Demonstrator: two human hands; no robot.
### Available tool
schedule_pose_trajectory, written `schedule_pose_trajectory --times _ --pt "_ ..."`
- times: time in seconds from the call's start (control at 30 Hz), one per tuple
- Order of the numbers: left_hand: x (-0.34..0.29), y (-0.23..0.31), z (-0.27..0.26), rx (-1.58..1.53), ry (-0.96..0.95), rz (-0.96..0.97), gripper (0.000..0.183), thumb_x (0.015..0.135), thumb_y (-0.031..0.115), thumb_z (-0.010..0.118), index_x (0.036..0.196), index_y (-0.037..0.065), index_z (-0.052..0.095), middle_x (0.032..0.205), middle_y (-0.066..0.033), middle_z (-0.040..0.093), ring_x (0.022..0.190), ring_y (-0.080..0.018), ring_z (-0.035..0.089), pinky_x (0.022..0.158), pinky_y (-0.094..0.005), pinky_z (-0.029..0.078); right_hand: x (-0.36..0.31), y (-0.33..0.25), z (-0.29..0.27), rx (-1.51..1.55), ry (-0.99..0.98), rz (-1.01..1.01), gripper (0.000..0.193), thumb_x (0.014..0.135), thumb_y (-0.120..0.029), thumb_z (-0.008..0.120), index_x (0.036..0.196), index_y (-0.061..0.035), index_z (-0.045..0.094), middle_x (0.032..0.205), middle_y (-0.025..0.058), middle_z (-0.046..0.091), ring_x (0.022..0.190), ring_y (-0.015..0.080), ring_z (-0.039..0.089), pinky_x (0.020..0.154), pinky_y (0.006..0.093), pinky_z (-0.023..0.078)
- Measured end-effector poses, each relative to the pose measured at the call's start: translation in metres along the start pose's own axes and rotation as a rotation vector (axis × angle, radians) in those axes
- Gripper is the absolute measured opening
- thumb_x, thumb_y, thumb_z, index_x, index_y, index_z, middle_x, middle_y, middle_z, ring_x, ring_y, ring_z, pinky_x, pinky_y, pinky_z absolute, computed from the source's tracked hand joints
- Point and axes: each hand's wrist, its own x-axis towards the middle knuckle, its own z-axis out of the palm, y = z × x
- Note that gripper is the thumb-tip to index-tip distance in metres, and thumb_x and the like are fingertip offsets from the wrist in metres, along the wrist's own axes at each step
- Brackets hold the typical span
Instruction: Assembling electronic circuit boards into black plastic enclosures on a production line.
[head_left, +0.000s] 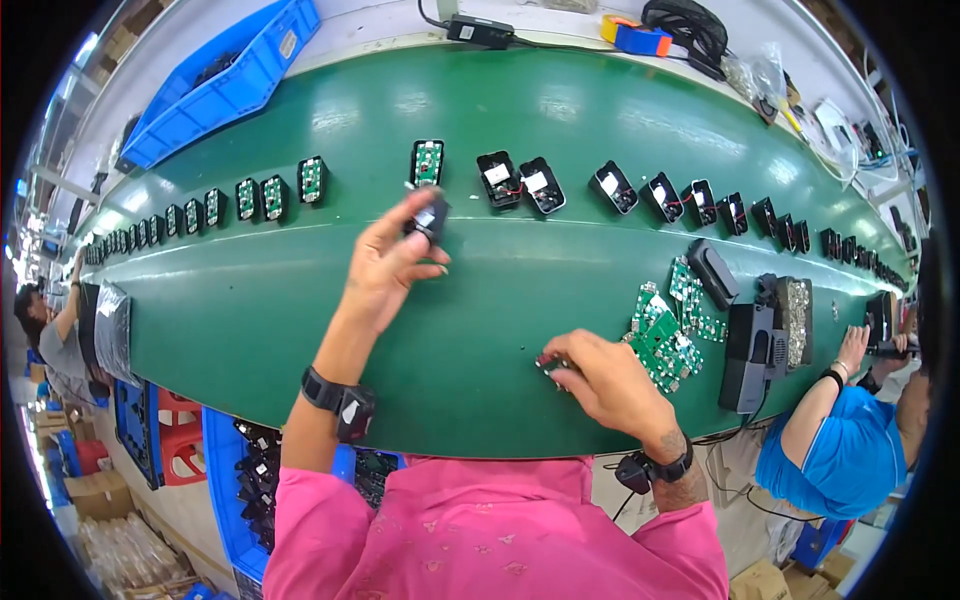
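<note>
Black case (430, 220): in the left hand, over the green desk (480, 280), just nearer the person than a board-filled case (428, 160).
Left hand (382, 265): thumb and some fingers closed on the black case.
Right hand (612, 385): thumb and forefinger pinched on a small dark part (547, 363), too small to identify, near the desk's near edge.
Circuit boards (660, 343): loose green pile just right of the right hand, some overlapping.
Black shell (713, 273): lying beside the pile's far right corner.
Dark boxy device (746, 350): right of the pile, near a tray of small metallic pieces (797, 320).
Left row: cases with green boards (312, 180), trailing off leftward.
Right row: open black cases (613, 187), several showing white labels or red wires, trailing off rightward.
Far edge: blue bin (222, 85) at left, black power adapter (480, 31) near the middle.
Neighbours: a person in blue (840, 450) at right, another person (62, 330) at far left.
</note>
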Motion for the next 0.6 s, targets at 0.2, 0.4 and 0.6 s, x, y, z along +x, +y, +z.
schedule_pose_trajectory --times 0.2,0.4,0.6 --pt "-0.012 -0.032 0.027 0.024 -0.055 -0.143 0.023 0.097 0.021 0.066 0.107 0.0 0.072 0.118 -0.0049 0.05 0.085 -0.0137 0.063 0.06 -0.0256 0.059 0.042 -0.007 -0.009 0.792 0.236 0.262 0.035 0.094 0.004 0.059 0.128 0.0002 0.051 0.111 0.0108 0.06 0.054 0.0096 0.062 0.042 0.0188 0.048" --pt "-0.023 -0.037 0.051 0.428 0.001 -0.042 0.017 0.095 0.012 0.066 0.106 0.001 0.074 0.128 -0.0081 0.049 0.088 -0.0142 0.064 0.061 -0.0244 0.055 0.068 -0.001 -0.01 1.205 0.116 0.205 0.04 0.093 -0.001 0.066 0.131 0.0047 0.055 0.09 0.0065 0.062 0.054 0.0078 0.06 0.041 0.019 0.045" --pt "-0.027 -0.049 0.057 0.675 -0.04 0.2 0.013 0.092 0.0 0.064 0.099 0.0 0.074 0.135 -0.0106 0.047 0.071 -0.0054 0.058 0.056 -0.0207 0.048 0.07 0.004 0.0 1.108 0.21 0.255 0.029 0.093 -0.006 0.069 0.119 0.0063 0.062 0.08 0.0046 0.063 0.053 0.0073 0.059 0.042 0.0192 0.044"
